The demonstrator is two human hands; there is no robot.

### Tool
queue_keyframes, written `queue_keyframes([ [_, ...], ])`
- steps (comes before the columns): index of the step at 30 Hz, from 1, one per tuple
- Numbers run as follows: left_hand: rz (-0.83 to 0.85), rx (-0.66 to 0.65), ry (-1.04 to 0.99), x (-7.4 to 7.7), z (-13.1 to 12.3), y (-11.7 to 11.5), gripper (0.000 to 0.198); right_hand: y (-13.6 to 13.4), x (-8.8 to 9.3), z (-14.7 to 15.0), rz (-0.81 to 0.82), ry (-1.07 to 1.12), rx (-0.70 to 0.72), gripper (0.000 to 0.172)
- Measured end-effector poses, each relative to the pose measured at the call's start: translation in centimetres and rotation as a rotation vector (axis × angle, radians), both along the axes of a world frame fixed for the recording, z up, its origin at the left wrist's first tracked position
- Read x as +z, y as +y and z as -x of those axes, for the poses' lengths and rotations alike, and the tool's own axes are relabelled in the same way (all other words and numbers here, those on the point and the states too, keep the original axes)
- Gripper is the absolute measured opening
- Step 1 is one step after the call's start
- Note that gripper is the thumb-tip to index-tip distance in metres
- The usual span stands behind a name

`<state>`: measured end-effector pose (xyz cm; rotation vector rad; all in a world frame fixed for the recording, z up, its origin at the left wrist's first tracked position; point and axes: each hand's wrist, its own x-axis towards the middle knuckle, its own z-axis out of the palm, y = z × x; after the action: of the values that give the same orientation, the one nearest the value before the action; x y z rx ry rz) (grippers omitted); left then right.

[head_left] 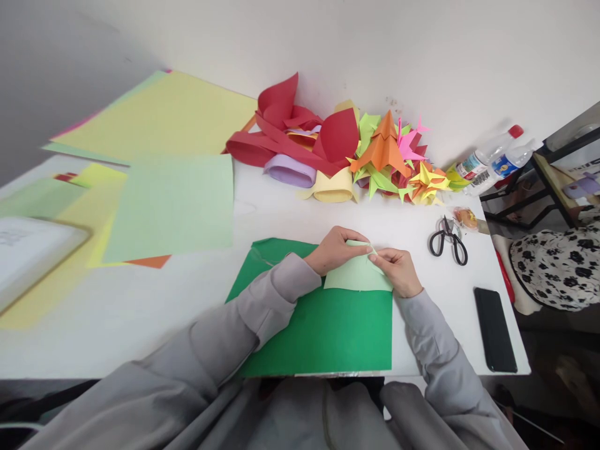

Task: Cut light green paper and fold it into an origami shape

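Note:
A pale green sheet of paper (354, 275) lies over the upper right part of a dark green sheet (323, 331) at the table's front. My left hand (338, 249) pinches the pale sheet's top edge, thumb and fingers together. Close beside it on the right, my right hand (397, 269) has its fingertips closed on the same sheet's upper right corner. The two hands' fingertips nearly meet there, and the paper looks folded or bent between them. Fine detail at the fingertips is too small to make out.
Folded paper shapes (384, 156) and red paper loops (290, 137) stand along the wall. Black scissors (449, 240), a phone (495, 330) and plastic bottles (492, 159) are at the right. Coloured sheets (173, 209) and a white box (32, 253) cover the left side.

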<state>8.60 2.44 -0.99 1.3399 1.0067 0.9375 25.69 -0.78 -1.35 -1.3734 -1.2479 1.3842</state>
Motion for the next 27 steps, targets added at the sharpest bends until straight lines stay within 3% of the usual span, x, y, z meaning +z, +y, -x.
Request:
queue_keyframes([
  [14, -0.062, 0.018, 0.057, -0.03, -0.05, 0.00, 0.024, -0.11, -0.01, 0.00, 0.023, 0.005, 0.021, 0.027],
  [27, 0.020, 0.040, 0.021, 0.19, -0.09, -0.13, 0.022, -0.26, 0.10, 0.08, 0.073, 0.059, 0.056, 0.024],
])
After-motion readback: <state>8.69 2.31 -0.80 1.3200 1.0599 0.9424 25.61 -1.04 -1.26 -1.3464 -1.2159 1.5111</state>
